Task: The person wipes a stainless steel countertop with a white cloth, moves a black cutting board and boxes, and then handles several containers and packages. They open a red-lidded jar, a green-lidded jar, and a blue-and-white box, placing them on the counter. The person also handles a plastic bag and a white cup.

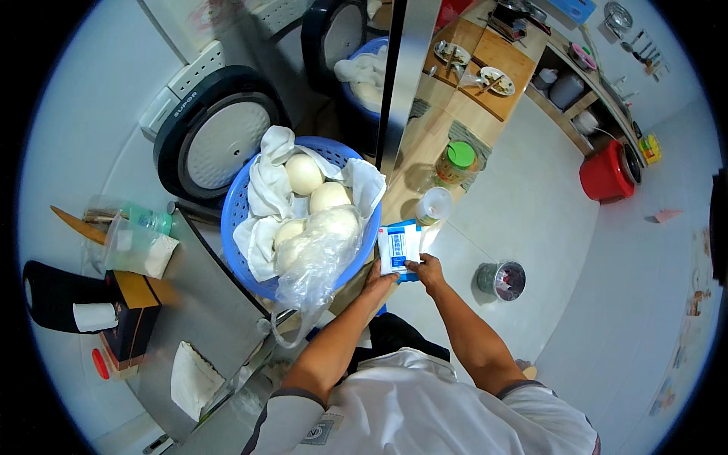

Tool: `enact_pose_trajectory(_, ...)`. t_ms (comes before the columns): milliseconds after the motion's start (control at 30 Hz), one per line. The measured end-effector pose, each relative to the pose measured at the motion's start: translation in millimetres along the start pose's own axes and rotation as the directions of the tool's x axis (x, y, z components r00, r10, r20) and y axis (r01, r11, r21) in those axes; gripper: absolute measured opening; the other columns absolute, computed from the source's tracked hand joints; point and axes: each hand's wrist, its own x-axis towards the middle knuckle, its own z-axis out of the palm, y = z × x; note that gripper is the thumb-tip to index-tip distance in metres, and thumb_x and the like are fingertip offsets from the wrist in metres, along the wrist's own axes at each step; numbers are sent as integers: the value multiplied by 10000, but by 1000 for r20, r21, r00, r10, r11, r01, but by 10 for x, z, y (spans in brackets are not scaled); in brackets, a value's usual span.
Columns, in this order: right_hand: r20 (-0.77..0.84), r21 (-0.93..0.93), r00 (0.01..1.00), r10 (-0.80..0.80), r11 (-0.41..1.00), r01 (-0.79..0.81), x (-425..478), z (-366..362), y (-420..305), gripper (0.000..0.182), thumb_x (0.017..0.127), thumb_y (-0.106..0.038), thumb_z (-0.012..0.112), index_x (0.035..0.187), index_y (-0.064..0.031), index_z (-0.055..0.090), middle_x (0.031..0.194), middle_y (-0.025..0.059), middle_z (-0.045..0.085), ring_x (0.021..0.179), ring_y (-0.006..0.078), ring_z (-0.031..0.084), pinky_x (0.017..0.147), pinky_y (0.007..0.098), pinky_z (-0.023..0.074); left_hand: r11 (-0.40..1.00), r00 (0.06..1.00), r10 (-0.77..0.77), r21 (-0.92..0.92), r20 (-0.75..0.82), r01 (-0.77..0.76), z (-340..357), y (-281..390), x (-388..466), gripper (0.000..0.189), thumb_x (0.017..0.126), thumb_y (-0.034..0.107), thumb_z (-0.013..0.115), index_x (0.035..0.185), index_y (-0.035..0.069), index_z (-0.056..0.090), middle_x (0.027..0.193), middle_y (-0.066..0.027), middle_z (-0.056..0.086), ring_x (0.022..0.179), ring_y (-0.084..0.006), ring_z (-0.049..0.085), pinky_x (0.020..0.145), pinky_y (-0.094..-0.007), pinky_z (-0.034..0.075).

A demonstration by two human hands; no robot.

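Both hands grip a white-and-blue printed plastic packet (392, 245) by its lower part. My left hand (378, 280) is at the packet's lower left corner; my right hand (428, 269) has its thumb on the front. Bright blue packaging shows behind the packet's top and right edges; whether it is a second packet is unclear. Left of the hands stands a blue perforated plastic basket (232, 219), lined with white cloth (266, 190). Pale round buns (304, 174) lie inside, some covered by a clear plastic bag (315, 278) that hangs over the rim.
Beyond the packet, a translucent plastic container (434, 206) and a green-lidded jar (459, 156) stand on the wooden counter (424, 149). A raised SUPOR appliance lid (227, 139) is behind the basket. Farther off are a plate of food (497, 81), a red bucket (604, 173) and a floor bin (500, 281).
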Motion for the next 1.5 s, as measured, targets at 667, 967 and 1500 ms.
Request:
enact_pose_trajectory(667,123,155,989,84,983,-103,-1209,-17,-412,255,918,-111,762,1093,70,728,949,126,734,771,182,662,677,345,511,998,999,-41,54,13,40,-57,-313,-897,492,963,192,727,1413,64,575,1299,-113,696,1234,-232,623,1101,-383,451)
enact_pose_trajectory(967,203,131,979,-1,991,-26,-2177,311,-551,252,906,-63,735,1121,67,726,963,111,752,800,169,690,727,306,539,930,993,116,354,-30,-98,-621,82,-2248,463,960,272,738,1318,-4,635,1215,-203,722,1123,-311,686,991,-433,524)
enact_pose_trajectory(1500,309,-127,879,-364,900,418,-4641,1416,-1844,243,923,-164,698,1032,50,738,855,47,690,771,111,590,700,282,461,843,840,531,33,111,-537,-2091,336,-4941,616,1004,221,727,1471,-77,458,1136,-201,675,917,-221,667,778,-364,556)
